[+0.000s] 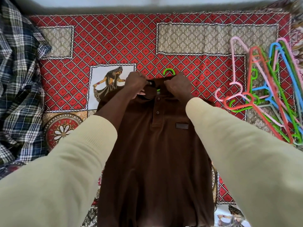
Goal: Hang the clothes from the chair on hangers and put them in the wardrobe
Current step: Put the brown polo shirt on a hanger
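**Polo shirt on a hanger: collar adjustment and its risks**

Polo shirt (155, 145), brown, lies front-up on the patterned bedspread (114, 38), its collar at the far end. Left hand (136, 82) and right hand (178, 86) each pinch the collar, one on either side of the placket, fingers curled into the cloth. Only the hook of the green hanger (168, 72) shows, just beyond the collar. Probable faults: an uneven pull could slip one shoulder off the hanger arm, or drag the collar over the hook. Spare hangers (265, 89) lie at right, a plaid garment (18, 79) at left
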